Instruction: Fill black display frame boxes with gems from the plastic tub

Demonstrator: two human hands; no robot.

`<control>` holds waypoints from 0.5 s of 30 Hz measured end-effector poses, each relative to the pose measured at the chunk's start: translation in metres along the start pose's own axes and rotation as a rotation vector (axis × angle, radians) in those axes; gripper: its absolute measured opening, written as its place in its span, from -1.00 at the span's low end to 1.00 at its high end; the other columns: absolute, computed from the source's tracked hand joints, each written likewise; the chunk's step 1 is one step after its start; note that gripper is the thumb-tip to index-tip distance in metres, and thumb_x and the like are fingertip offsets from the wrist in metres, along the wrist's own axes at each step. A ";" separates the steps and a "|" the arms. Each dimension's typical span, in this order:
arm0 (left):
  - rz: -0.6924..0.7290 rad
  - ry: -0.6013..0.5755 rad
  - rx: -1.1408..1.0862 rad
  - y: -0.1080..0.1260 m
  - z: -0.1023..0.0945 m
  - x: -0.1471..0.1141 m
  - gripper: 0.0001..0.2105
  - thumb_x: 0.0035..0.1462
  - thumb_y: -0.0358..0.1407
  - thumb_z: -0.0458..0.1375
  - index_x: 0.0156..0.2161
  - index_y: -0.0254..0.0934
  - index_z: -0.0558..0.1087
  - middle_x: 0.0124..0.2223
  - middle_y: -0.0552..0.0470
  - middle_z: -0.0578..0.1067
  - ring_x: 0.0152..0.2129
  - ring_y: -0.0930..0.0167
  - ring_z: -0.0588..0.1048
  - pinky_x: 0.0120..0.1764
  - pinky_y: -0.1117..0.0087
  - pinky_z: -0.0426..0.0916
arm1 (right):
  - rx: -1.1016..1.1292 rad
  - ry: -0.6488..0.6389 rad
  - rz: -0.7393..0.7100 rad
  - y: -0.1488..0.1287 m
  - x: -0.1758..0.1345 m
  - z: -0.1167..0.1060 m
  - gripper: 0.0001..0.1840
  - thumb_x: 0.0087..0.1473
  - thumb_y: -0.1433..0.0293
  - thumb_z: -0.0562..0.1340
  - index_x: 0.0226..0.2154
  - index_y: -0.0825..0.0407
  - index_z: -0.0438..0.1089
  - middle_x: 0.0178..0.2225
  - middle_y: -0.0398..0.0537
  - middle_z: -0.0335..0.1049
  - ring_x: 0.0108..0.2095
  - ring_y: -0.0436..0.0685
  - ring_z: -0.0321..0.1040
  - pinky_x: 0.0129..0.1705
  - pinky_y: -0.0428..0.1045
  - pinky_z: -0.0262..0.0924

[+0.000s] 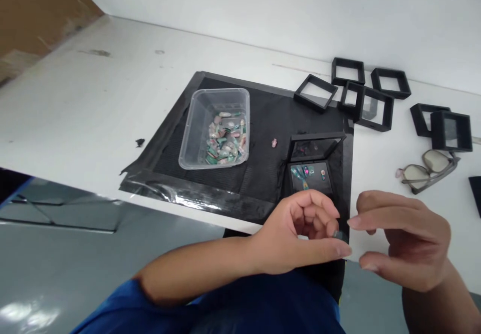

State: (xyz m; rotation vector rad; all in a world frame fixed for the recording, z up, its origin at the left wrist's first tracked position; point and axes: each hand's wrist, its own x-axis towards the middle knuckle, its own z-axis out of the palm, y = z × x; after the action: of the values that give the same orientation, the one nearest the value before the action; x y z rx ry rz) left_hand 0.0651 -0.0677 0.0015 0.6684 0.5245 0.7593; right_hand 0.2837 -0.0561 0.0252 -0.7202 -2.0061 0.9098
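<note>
My left hand pinches a small dark piece between thumb and fingers; its kind is too small to make out. Just to the right, my right hand has thumb and forefinger apart, with nothing visible between them. Behind my left hand, a black hinged display case stands opened on the black mat, its lid tilted up. Inside its base lie a shiny teal ornament and a few small coloured pieces. My left hand partly covers the front of the case.
A clear plastic tub of green, pink and white pieces stands on the black mat. A small pink piece lies beside it. Several black frames and eyeglasses rest on the white table.
</note>
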 end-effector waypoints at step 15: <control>-0.012 -0.015 -0.088 -0.002 -0.009 0.004 -0.63 0.01 -0.43 0.49 -0.23 -0.28 0.35 -0.39 0.21 0.52 -0.53 0.65 0.47 -0.40 0.63 0.36 | -0.116 -0.103 0.035 -0.004 0.008 0.008 -0.75 0.24 0.46 0.38 -0.02 -0.04 0.51 -0.50 -0.31 0.28 -0.53 -0.11 0.20 -0.53 -0.16 0.11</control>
State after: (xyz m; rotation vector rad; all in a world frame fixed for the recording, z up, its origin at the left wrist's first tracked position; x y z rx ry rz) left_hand 0.0629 -0.0623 -0.0063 0.5891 0.4781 0.7613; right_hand 0.2719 -0.0554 0.0279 -0.7884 -2.1574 0.8725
